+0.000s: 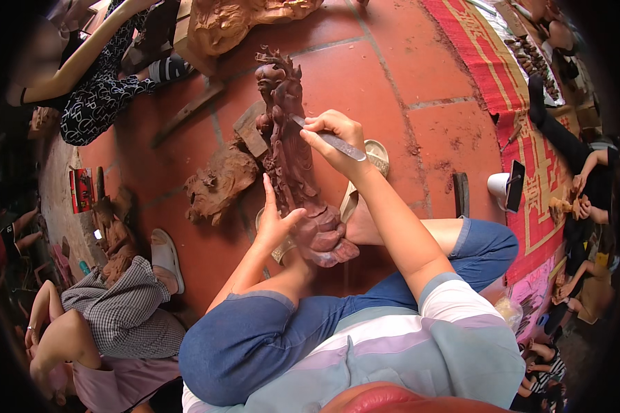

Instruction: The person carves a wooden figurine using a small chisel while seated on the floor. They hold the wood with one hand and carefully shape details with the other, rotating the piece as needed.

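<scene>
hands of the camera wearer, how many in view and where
2: the left hand at the lower left of the brown statue, the right hand holding a metal tool at its upper part; neither is hidden.

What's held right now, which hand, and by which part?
Right hand: metal tool, pinched near the end at the carving. Left hand: on the carving's lower part; can't tell whether it grips.
</scene>
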The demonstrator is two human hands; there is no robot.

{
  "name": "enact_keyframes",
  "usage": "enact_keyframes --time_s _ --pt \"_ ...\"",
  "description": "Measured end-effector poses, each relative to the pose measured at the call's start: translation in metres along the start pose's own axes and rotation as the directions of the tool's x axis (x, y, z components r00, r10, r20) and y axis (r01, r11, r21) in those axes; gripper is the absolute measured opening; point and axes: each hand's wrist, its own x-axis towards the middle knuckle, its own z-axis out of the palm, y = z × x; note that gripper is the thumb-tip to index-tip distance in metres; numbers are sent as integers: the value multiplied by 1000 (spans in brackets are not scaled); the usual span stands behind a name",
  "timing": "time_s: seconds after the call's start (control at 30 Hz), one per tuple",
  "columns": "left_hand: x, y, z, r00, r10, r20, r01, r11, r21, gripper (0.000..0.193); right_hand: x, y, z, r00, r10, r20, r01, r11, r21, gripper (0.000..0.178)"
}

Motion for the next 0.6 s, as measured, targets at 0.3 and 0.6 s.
enact_keyframes --time_s 0.3,0.6 --pt "2 -18 3 991 127 -34 -122 986 118 114 3 -5 2 1000 -2 16 3 1000 -27 8" --pt "2 -12 -1 999 28 -20 -27 998 51 115 -5 0 -13 971 240 -13 -234 958 165 6"
